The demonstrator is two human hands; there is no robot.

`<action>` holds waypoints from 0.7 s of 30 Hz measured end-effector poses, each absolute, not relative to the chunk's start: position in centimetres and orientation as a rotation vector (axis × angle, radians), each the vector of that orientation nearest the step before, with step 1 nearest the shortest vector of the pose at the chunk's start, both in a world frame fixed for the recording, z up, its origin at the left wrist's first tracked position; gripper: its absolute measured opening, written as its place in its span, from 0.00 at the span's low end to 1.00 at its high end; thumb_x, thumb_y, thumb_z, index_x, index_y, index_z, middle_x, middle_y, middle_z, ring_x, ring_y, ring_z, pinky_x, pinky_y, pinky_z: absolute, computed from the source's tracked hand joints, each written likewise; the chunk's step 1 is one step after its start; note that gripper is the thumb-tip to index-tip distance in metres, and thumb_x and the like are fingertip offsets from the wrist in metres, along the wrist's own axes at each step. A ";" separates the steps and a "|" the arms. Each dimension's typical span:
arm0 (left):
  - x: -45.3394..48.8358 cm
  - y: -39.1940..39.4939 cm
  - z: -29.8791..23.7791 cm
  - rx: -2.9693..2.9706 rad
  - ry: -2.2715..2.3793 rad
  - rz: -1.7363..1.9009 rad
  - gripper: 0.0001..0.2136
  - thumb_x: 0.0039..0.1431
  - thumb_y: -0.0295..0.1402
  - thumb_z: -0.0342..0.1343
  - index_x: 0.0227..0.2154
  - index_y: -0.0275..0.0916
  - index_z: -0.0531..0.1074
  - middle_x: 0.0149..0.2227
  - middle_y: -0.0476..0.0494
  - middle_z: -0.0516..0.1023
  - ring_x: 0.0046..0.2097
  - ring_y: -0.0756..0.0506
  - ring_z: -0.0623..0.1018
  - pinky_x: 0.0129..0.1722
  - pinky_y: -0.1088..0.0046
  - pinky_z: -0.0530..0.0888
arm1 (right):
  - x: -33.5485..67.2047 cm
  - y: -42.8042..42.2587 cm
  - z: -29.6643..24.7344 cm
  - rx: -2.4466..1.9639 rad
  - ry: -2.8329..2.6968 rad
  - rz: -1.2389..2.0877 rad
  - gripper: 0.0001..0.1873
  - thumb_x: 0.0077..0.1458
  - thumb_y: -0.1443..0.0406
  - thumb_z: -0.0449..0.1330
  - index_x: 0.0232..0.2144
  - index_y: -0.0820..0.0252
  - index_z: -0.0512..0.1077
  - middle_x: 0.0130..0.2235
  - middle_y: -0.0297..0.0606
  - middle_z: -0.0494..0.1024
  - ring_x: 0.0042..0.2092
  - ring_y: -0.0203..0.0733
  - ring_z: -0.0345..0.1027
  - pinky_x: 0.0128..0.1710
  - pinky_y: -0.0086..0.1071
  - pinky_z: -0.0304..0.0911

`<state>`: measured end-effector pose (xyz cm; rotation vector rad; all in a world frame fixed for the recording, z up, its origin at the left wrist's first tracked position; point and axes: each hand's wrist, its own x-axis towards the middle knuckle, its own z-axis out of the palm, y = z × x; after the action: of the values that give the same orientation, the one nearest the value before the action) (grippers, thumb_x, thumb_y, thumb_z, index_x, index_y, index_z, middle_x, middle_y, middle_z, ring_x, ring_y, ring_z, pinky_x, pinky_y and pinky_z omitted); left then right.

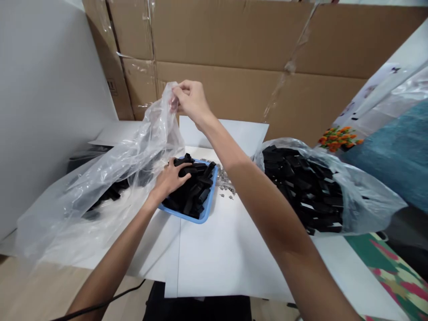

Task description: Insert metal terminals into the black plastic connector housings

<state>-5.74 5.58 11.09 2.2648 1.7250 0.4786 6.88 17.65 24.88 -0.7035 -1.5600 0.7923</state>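
My right hand [190, 101] is raised over the table, pinching the top edge of a clear plastic bag [133, 156] and holding its mouth up. Lower down, my left hand [170, 179] is closed on a handful of black plastic pieces [194, 187]. These pieces are heaped in a small blue tray [207, 206] at the bag's opening. More black pieces lie inside the bag, toward its left end.
A second clear bag [310, 187] full of black pieces lies at the right. Small silvery parts [225, 183] are scattered behind the tray. White sheets [220, 254] cover the table; cardboard boxes [240, 49] stand behind. Orange flowers [336, 138] and a teal cushion are far right.
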 end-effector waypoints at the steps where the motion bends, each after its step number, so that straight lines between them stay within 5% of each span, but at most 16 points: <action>1: -6.1 5.6 11.0 2.279 1.716 0.450 0.23 0.69 0.44 0.57 0.65 0.56 0.74 0.70 0.36 0.62 0.62 0.25 0.77 0.61 0.43 0.74 | 7.0 17.5 24.7 -0.694 -1.557 0.798 0.24 0.68 0.43 0.61 0.29 0.52 0.64 0.30 0.31 0.79 0.30 0.37 0.74 0.36 0.38 0.79; 6: -7.0 4.7 10.8 2.344 1.609 0.371 0.37 0.66 0.54 0.60 0.75 0.62 0.56 0.75 0.39 0.56 0.69 0.25 0.71 0.66 0.46 0.70 | 7.3 17.8 24.0 -0.716 -1.578 0.786 0.27 0.65 0.39 0.60 0.31 0.52 0.63 0.29 0.30 0.77 0.32 0.36 0.75 0.38 0.36 0.78; 11: -7.0 2.0 9.9 2.337 1.545 0.519 0.51 0.62 0.59 0.61 0.79 0.54 0.39 0.77 0.39 0.57 0.73 0.25 0.65 0.70 0.46 0.65 | 7.3 18.6 23.6 -0.735 -1.608 0.790 0.28 0.66 0.37 0.57 0.32 0.52 0.62 0.28 0.28 0.75 0.31 0.33 0.72 0.38 0.35 0.75; 17: -7.0 0.3 7.2 2.186 1.701 0.709 0.48 0.61 0.62 0.61 0.77 0.48 0.51 0.75 0.37 0.61 0.77 0.23 0.51 0.74 0.39 0.51 | 7.1 18.5 22.5 -0.743 -1.605 0.782 0.27 0.69 0.38 0.56 0.33 0.52 0.62 0.28 0.26 0.74 0.29 0.31 0.70 0.37 0.34 0.76; 21: -7.1 0.3 7.1 2.089 1.648 0.698 0.45 0.64 0.59 0.58 0.76 0.41 0.53 0.77 0.32 0.57 0.76 0.28 0.57 0.75 0.47 0.57 | 7.2 18.4 21.8 -0.735 -1.571 0.784 0.30 0.63 0.34 0.58 0.31 0.51 0.63 0.28 0.29 0.75 0.30 0.36 0.74 0.35 0.37 0.76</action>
<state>-7.10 0.28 7.08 2.0887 1.6476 0.6981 7.21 18.41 21.81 -0.7353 -1.5707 0.7840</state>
